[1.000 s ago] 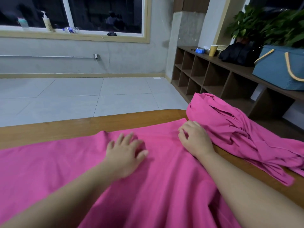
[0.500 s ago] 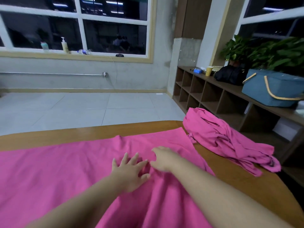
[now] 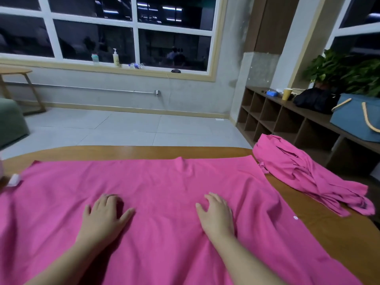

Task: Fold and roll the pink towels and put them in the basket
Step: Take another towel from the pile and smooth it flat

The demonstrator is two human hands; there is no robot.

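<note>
A large pink towel (image 3: 164, 186) lies spread nearly flat across the wooden table (image 3: 144, 152), with a small ridge at its far edge. My left hand (image 3: 103, 214) rests palm down on it left of centre, fingertips bent against the cloth. My right hand (image 3: 216, 214) lies palm down to the right, about a forearm's width away. Neither hand holds any fabric. A second pink towel (image 3: 304, 173) sits crumpled at the table's right end. The blue basket (image 3: 355, 120) with tan handles stands on the shelf unit at the right.
The low brown cubby shelf (image 3: 287, 120) runs along the right wall with a black bag (image 3: 314, 99), a yellow cup (image 3: 286, 94) and plants on top. A small white object (image 3: 14, 179) lies at the table's left edge. Tiled floor lies beyond the table.
My hands, close together near the towel's middle before, have slid apart to the left and right. The towel lies flatter. The view has lifted and widened.
</note>
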